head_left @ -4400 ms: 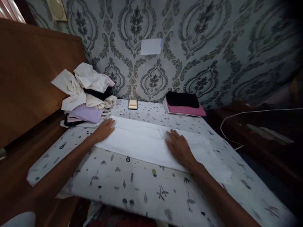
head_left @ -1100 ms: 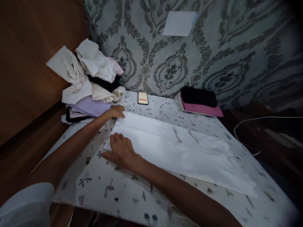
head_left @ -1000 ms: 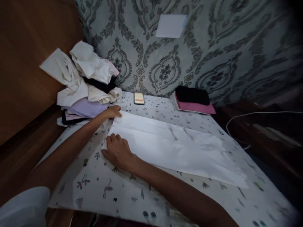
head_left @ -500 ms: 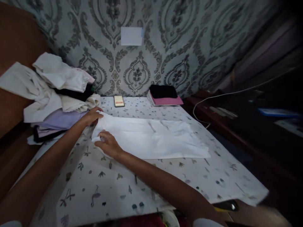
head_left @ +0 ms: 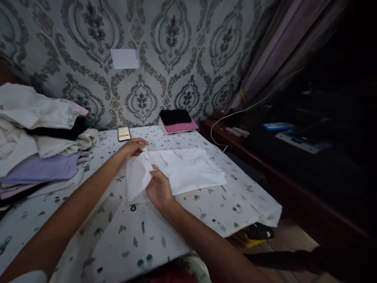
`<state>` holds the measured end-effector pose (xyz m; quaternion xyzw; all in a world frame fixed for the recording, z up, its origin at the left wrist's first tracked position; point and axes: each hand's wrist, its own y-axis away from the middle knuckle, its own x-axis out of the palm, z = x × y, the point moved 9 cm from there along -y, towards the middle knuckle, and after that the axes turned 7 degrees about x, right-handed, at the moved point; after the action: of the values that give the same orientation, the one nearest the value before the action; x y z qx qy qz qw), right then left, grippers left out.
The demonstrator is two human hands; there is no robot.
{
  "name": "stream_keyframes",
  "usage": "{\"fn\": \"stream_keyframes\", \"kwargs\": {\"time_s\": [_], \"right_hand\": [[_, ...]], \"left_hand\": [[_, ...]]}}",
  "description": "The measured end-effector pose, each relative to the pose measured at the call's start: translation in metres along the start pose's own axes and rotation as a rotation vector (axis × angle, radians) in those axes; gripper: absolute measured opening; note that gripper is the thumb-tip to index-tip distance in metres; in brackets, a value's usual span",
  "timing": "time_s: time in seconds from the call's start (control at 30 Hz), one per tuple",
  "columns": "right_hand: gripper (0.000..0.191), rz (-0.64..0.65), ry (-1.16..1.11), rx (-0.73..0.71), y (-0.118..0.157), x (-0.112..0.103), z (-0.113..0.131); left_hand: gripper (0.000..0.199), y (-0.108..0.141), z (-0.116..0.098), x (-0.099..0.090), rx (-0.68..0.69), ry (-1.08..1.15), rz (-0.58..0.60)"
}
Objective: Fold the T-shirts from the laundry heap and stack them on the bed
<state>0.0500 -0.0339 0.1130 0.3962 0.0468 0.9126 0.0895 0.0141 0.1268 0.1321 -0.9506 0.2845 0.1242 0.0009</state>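
Note:
A white cloth (head_left: pixel 191 169) lies lengthwise across the patterned tabletop (head_left: pixel 118 243), its left end lifted and partly turned over to the right. At the far side of that end, my left hand (head_left: pixel 134 148) is closed on the cloth's edge. My right hand (head_left: pixel 160 188) grips the same raised edge nearer to me, thumb on top and the fingers partly hidden. The cloth's right end rests flat with a few creases.
Piled clothes (head_left: pixel 53 165) stand at the left. A lit phone (head_left: pixel 124 134) and a folded stack of black and pink cloth (head_left: pixel 178 121) lie near the wall. Right of the table, a white cable (head_left: pixel 235 113) runs over a dark red ledge (head_left: pixel 235 141).
Both hands have lifted the cloth's left end and carried it rightward over the rest. The view has turned to the right.

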Motion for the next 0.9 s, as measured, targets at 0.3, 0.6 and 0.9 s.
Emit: {"fn": "stream_keyframes", "kwargs": {"time_s": [0.3, 0.6, 0.9], "right_hand": [[0.02, -0.17, 0.16, 0.181, 0.005, -0.081, 0.007], [0.017, -0.162, 0.319, 0.251, 0.002, -0.086, 0.006], [0.023, -0.206, 0.346, 0.347, 0.005, -0.097, 0.012]], "left_hand": [[0.016, -0.024, 0.041, 0.061, -0.124, 0.009, 0.056], [0.013, -0.041, 0.042, 0.044, -0.076, -0.156, -0.023], [0.008, -0.046, 0.043, 0.048, 0.005, -0.189, -0.083]]}}
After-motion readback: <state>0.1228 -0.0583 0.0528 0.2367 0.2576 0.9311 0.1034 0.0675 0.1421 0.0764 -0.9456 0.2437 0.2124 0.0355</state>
